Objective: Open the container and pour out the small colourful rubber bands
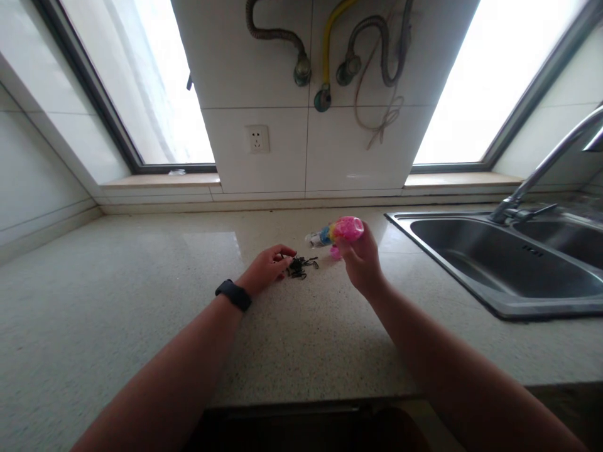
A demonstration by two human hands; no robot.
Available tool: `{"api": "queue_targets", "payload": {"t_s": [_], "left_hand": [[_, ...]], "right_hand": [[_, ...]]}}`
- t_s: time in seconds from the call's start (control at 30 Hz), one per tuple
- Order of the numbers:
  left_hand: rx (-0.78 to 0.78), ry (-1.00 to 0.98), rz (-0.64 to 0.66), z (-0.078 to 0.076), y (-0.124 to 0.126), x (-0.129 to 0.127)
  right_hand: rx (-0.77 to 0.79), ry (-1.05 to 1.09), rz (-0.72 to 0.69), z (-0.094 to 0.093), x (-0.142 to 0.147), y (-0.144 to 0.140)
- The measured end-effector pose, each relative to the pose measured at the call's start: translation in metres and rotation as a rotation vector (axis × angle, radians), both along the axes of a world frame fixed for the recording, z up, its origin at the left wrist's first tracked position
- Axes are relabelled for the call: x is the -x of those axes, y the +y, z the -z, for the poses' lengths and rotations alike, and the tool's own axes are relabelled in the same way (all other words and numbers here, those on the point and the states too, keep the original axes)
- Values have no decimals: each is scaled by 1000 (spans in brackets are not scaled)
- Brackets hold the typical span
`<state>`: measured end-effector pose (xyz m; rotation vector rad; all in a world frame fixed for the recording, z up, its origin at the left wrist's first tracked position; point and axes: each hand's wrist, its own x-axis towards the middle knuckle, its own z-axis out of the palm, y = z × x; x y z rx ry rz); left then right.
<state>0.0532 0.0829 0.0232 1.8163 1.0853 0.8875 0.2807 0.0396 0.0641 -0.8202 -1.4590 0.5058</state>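
Note:
My right hand [365,260] is wrapped round a small clear bottle [336,231] that lies tilted on its side above the counter, its narrow end toward the left. Pink, yellow and blue contents show through it, with pink at the wide end. Under the bottle, a small pink piece [335,252] rests on the counter, perhaps a cap. A loose heap of thin, black looped pieces [299,267] lies to the left, too small to name surely. My left hand [268,270] reaches the heap's left edge, fingers curved and apart. A dark band is on that wrist.
The speckled pale counter [155,301] runs up to a tiled wall with a power socket [257,139]. Hoses [330,37] hang on the wall above. At right is a steel double sink [461,251] with a tap [541,166]. Windows stand on both sides.

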Motion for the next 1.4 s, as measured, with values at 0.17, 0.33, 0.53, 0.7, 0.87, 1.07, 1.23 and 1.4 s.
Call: {"api": "queue_targets", "payload": {"t_s": [0.17,0.33,0.53,0.7,0.87,1.07,1.23,1.4], "left_hand": [[-18,-4,6,-3,-2,-2],[5,15,-18,-6,-6,-3],[-63,46,8,-8,-8,-3],[-93,40,20,-4,-4,-1],[-124,37,40,-3,-3,-1],[-289,88,74,-7,-4,-1],[-338,141,39,-10,-5,-1],[-311,148,34,-13,-7,-3]], "right_hand": [[52,-339,73,12,10,5],[108,-253,110,6,12,6],[136,-220,139,5,9,6],[98,-205,123,9,10,9],[56,-171,61,9,9,8],[48,-185,92,9,9,8],[53,-246,82,8,10,4],[70,-267,93,6,10,4]]}}
